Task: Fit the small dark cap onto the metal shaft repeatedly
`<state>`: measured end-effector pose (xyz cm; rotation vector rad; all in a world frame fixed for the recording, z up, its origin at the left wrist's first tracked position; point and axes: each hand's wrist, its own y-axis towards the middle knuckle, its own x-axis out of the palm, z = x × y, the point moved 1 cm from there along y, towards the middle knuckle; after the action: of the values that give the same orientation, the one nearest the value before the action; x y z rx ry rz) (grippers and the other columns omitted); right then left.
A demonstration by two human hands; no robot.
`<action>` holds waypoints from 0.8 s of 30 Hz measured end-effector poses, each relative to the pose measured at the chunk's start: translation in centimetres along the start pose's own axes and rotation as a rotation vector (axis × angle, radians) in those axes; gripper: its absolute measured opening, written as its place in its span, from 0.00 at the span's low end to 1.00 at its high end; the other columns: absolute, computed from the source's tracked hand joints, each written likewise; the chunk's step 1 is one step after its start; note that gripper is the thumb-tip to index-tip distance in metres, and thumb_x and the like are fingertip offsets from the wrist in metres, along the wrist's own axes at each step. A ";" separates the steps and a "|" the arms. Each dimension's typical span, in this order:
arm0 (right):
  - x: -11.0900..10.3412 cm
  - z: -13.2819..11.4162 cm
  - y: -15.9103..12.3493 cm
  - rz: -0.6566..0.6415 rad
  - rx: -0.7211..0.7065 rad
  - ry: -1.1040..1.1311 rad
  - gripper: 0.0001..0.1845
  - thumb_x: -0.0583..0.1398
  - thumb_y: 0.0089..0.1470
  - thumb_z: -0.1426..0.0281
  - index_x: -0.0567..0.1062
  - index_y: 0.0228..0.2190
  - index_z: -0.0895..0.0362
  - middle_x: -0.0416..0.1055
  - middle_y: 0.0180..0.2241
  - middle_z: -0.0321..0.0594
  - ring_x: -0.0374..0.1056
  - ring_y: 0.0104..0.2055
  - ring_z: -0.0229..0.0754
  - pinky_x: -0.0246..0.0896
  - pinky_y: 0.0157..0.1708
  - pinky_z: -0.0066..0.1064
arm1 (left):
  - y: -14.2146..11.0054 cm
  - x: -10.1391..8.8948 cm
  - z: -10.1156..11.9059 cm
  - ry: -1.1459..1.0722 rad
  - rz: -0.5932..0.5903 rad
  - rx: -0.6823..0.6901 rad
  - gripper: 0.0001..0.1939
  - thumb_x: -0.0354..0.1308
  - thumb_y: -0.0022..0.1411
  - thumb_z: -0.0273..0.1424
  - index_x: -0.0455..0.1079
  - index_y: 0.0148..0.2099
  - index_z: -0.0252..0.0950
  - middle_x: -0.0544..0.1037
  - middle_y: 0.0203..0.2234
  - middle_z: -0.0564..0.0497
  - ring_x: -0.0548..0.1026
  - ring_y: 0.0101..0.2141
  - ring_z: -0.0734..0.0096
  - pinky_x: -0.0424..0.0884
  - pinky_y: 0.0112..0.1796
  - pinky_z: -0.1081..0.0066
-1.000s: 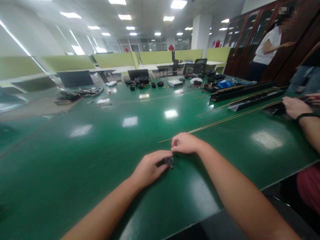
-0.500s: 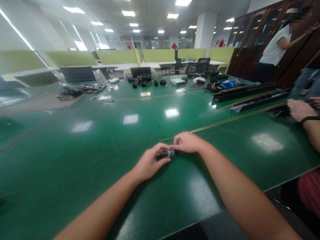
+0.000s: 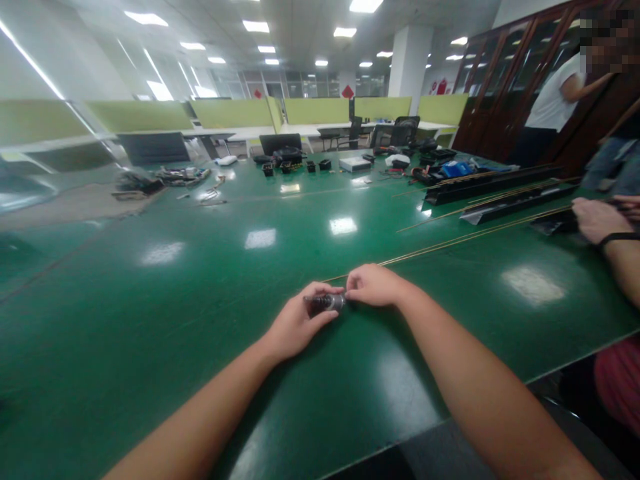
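Observation:
My left hand (image 3: 299, 323) is closed around a small dark cylindrical part (image 3: 334, 303) with a silvery band and a narrower, ridged end pointing left. Thumb and fingers grip it from either side, just above the green table (image 3: 200, 347). At the part's right end, the fingertips of my right hand (image 3: 371, 285) are pinched together. Whatever they pinch is too small or hidden to tell. Thin brass-coloured rods (image 3: 425, 251) lie on the table just beyond my right hand.
Black channel-shaped bars (image 3: 517, 203) lie at the right, by a co-worker's hand (image 3: 597, 220) with a black wristband. Several small black parts (image 3: 286, 168), a white box (image 3: 355, 164) and a blue item (image 3: 455, 169) sit along the far side. A person (image 3: 555, 100) stands by the cabinets.
My left hand and the cylindrical part have shifted slightly left, and the part's ridged end has turned a little. My right hand stays pinched in nearly the same spot.

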<state>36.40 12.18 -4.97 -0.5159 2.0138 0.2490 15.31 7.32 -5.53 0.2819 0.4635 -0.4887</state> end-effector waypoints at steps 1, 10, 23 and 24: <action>0.0 0.0 0.0 0.002 -0.001 -0.002 0.08 0.63 0.51 0.64 0.81 0.32 0.53 0.78 0.31 0.35 0.69 0.30 0.36 0.54 0.27 0.25 | 0.0 0.0 -0.1 -0.002 0.002 -0.010 0.17 0.60 0.63 0.34 0.67 0.53 0.37 0.74 0.50 0.44 0.73 0.50 0.62 0.68 0.54 0.60; -0.1 -0.1 -0.1 0.002 0.001 0.004 0.08 0.64 0.50 0.63 0.81 0.32 0.52 0.78 0.31 0.34 0.69 0.30 0.37 0.55 0.27 0.24 | 0.2 0.2 -0.6 -0.127 0.028 -0.059 0.18 0.60 0.62 0.35 0.65 0.52 0.35 0.76 0.46 0.45 0.75 0.46 0.63 0.69 0.51 0.61; -0.2 -0.1 -0.2 0.011 0.009 0.000 0.09 0.64 0.50 0.61 0.81 0.32 0.52 0.78 0.31 0.35 0.69 0.30 0.37 0.55 0.27 0.25 | 0.3 0.1 -0.4 -0.020 0.169 -0.050 0.17 0.62 0.59 0.35 0.67 0.49 0.36 0.78 0.42 0.48 0.77 0.42 0.64 0.72 0.49 0.61; -0.2 -0.1 -0.1 0.011 0.008 -0.001 0.09 0.64 0.50 0.61 0.81 0.32 0.52 0.78 0.31 0.35 0.69 0.30 0.37 0.55 0.27 0.25 | 0.3 0.1 -0.5 -0.031 0.183 -0.047 0.17 0.63 0.59 0.35 0.68 0.49 0.36 0.78 0.42 0.49 0.77 0.42 0.65 0.73 0.49 0.62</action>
<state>36.49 12.07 -4.74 -0.4991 2.0165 0.2478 15.32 7.73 -5.98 0.2678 0.4141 -0.3030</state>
